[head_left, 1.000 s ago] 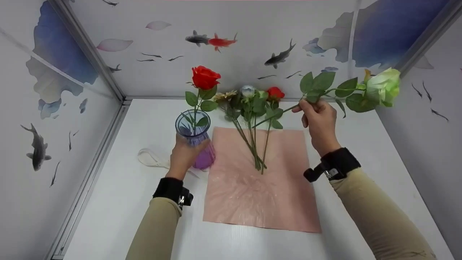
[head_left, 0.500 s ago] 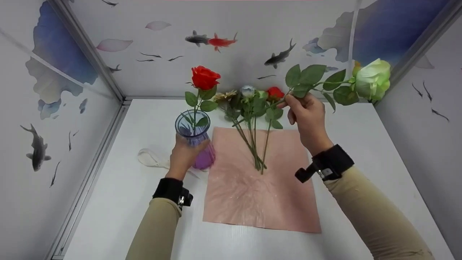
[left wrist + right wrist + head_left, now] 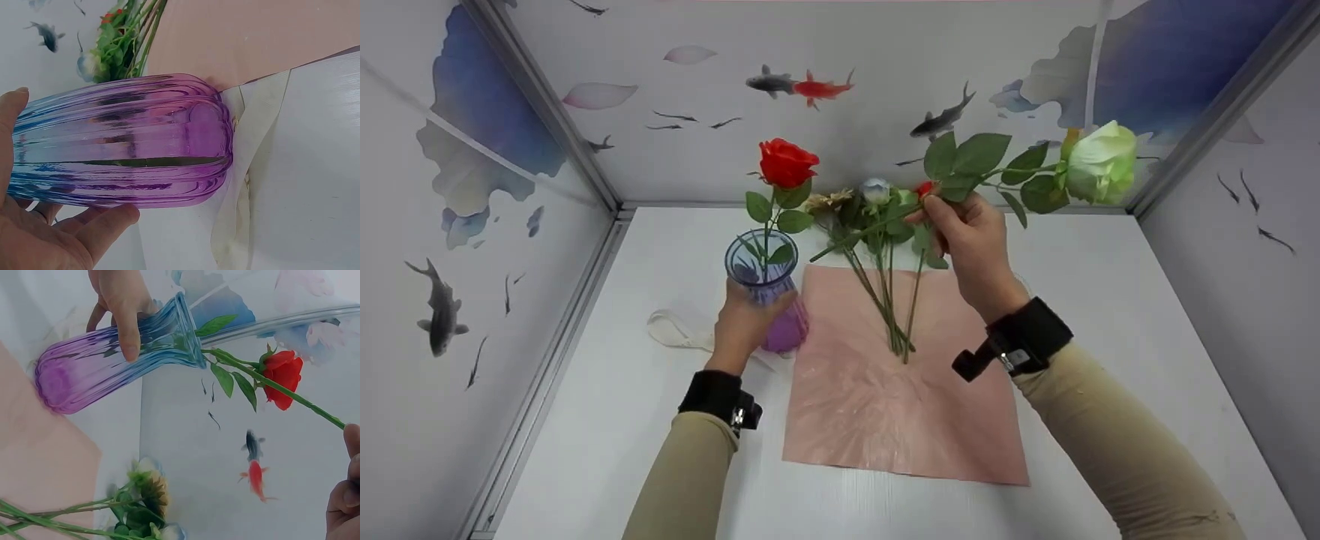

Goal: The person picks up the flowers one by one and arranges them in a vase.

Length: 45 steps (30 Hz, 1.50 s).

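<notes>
- A white table (image 3: 585,435) is enclosed by pale walls (image 3: 900,45), which are printed with fish and blue washes.
- A ribbed glass vase (image 3: 787,326), shaded from blue at the rim to purple at the base, is held above the table's left part; it is clasped by the left hand (image 3: 746,321), with fingers and thumb wrapped around it.
- One red rose (image 3: 787,163) is contained in the vase; its bloom is raised above the rim, and its dark stem is seen through the glass.
- A pale green rose (image 3: 1101,163), full-headed and broad-leaved, is pinched by its stem in the right hand (image 3: 971,240). It is held aslant, bloom to the right, its stem end just beside the vase's rim.
- More flowers (image 3: 876,192) are laid behind, their stems crossed over pink paper (image 3: 904,427).
- A cream ribbon (image 3: 675,330) is left near the vase.
</notes>
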Tool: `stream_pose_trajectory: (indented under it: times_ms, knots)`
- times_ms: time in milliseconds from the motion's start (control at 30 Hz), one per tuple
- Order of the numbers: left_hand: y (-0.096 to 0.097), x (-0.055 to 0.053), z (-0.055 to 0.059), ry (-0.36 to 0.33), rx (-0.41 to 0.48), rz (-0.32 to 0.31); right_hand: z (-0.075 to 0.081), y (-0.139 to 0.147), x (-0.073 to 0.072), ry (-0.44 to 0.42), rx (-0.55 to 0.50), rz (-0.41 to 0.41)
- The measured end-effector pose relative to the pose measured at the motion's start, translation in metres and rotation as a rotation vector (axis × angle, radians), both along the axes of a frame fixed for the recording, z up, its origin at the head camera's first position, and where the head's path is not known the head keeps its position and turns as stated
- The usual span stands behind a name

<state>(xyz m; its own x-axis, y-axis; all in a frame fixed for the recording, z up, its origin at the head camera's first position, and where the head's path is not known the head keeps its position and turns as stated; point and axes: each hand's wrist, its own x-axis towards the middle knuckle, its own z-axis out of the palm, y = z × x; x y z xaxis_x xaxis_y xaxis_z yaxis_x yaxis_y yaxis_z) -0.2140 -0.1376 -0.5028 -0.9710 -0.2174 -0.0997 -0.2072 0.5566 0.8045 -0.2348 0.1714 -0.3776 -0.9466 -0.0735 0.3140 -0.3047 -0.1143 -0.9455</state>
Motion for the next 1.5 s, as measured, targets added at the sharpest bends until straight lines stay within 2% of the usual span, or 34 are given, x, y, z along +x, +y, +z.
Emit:
stream_pose_trajectory:
  times_ms: [167,500,800,1033,1300,1500]
  knots:
    - [0.0,0.0,0.001,-0.021,-0.005,0.005,-0.001,-0.01,0.002,-0.051,-0.013,0.052]
    - [0.002,0.0,0.002,-0.007,0.005,0.009,-0.004,-0.031,0.004,-0.093,0.019,0.124]
    - [0.006,0.002,0.002,0.003,-0.016,0.022,-0.008,-0.047,0.004,-0.078,0.096,0.151]
    - [0.008,0.003,0.001,0.009,-0.006,0.025,-0.009,-0.058,0.004,-0.05,0.213,0.157]
    - [0.007,0.002,-0.001,0.019,-0.006,0.008,-0.009,-0.07,0.006,-0.077,0.276,0.171]
    - [0.007,0.002,-0.001,0.018,-0.011,0.0,-0.014,-0.082,0.007,-0.106,0.319,0.193]
